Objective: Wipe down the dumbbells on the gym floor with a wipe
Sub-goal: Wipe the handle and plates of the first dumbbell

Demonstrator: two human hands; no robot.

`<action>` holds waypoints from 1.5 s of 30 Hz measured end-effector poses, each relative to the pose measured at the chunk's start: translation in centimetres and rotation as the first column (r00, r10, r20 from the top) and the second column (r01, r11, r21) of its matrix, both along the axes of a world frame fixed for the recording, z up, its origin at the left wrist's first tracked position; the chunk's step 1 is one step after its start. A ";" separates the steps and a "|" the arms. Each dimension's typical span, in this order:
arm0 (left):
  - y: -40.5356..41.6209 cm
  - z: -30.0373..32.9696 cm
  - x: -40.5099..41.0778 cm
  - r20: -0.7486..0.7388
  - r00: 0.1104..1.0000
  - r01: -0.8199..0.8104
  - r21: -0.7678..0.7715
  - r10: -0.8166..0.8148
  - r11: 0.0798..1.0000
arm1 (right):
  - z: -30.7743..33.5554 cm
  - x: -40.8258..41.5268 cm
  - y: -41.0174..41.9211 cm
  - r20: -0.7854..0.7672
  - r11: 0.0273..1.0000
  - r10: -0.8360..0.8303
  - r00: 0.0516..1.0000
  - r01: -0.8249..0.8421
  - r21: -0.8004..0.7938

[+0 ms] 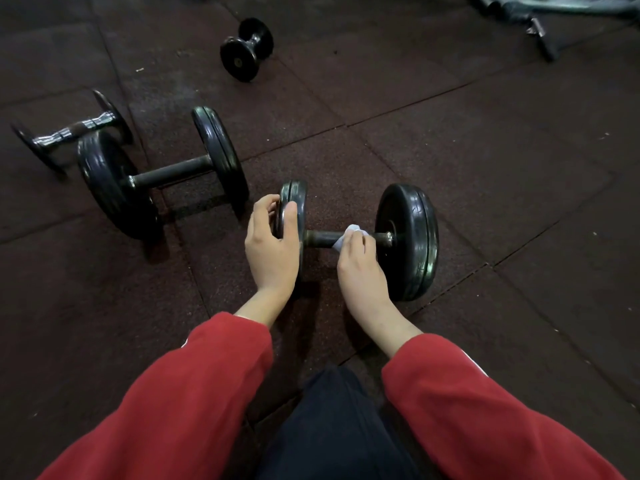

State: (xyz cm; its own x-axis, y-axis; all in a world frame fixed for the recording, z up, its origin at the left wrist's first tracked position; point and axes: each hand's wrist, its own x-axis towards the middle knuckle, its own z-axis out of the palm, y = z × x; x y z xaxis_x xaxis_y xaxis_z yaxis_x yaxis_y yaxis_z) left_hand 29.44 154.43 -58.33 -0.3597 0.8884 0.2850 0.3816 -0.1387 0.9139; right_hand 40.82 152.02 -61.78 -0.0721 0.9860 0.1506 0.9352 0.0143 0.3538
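Note:
A black dumbbell (pixel 408 237) lies on the dark rubber floor just in front of me. My left hand (pixel 272 242) grips its left plate, thumb and fingers wrapped over the rim. My right hand (pixel 358 259) presses a small white wipe (pixel 346 235) around the metal handle, near the right plate. Part of the wipe is hidden under my fingers. Both arms wear red sleeves.
A second large black dumbbell (pixel 166 174) lies to the left, with a chrome-handled dumbbell (pixel 74 128) behind it. A small black dumbbell (pixel 247 48) sits farther back. Gym equipment (pixel 540 19) occupies the top right corner. My dark trouser leg (pixel 332 427) is below.

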 end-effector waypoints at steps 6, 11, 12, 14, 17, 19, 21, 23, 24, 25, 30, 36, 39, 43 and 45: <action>0.0 -0.3 0.2 -0.107 0.989 0.101 -0.029 -0.104 0.994 | 0.1 0.1 1.5 0.023 1.000 0.021 1.000 -0.021 -0.013; 0.8 -0.8 0.4 -0.122 0.980 0.155 -0.004 -0.155 0.988 | 0.9 0.6 2.9 0.026 0.999 0.028 0.999 -0.027 -0.031; 0.8 -1.0 0.4 -0.116 0.980 0.158 -0.012 -0.159 0.987 | 1.0 0.7 3.2 0.026 0.999 0.024 0.999 -0.023 -0.039; 1.0 -1.3 0.5 -0.101 0.978 0.177 -0.045 -0.181 0.983 | 1.2 0.8 3.7 -0.010 0.999 0.009 1.000 -0.009 -0.031; 2.0 -1.0 0.2 -0.061 0.968 0.237 -0.119 -0.245 0.964 | 1.5 0.7 4.8 -0.136 0.997 -0.048 0.990 0.038 -0.072; 2.7 -0.5 0.1 -0.029 0.961 0.268 -0.169 -0.276 0.948 | 2.2 0.5 5.2 -0.163 0.996 -0.036 0.986 0.022 -0.089; 3.3 -0.2 0.1 -0.005 0.955 0.288 -0.203 -0.295 0.936 | 2.3 0.5 5.6 -0.170 0.998 0.022 0.985 -0.032 -0.057; 3.7 -0.1 0.1 0.004 0.954 0.295 -0.217 -0.301 0.930 | 2.1 -0.2 6.2 -0.228 0.990 0.138 0.964 -0.141 0.003; 3.9 0.0 0.0 0.006 0.954 0.293 -0.221 -0.299 0.930 | 2.1 -0.9 6.2 -0.238 0.983 0.179 0.955 -0.180 0.015; 4.0 0.0 0.0 0.009 0.955 0.289 -0.225 -0.295 0.930 | 2.3 -1.7 6.3 -0.229 0.983 0.178 0.957 -0.181 0.006; 3.8 0.1 0.0 0.028 0.953 0.299 -0.225 -0.301 0.927 | 1.7 -1.0 5.8 -0.313 0.971 0.208 0.927 -0.234 -0.048; 3.4 -0.1 -0.1 0.013 0.959 0.279 -0.213 -0.283 0.936 | 2.6 -1.2 7.0 -0.415 0.964 0.206 0.886 -0.256 -0.068; 3.4 0.0 -0.1 0.026 0.958 0.286 -0.209 -0.287 0.935 | 3.2 -1.2 8.2 -0.415 0.969 0.172 0.894 -0.230 -0.093; 3.4 -0.1 -0.1 0.021 0.957 0.287 -0.207 -0.289 0.935 | 3.4 -1.2 8.3 -0.443 0.967 0.166 0.881 -0.232 -0.100; 3.4 -0.1 -0.1 0.017 0.957 0.286 -0.210 -0.289 0.935 | 2.8 -1.1 7.4 -0.464 0.968 0.182 0.867 -0.241 -0.070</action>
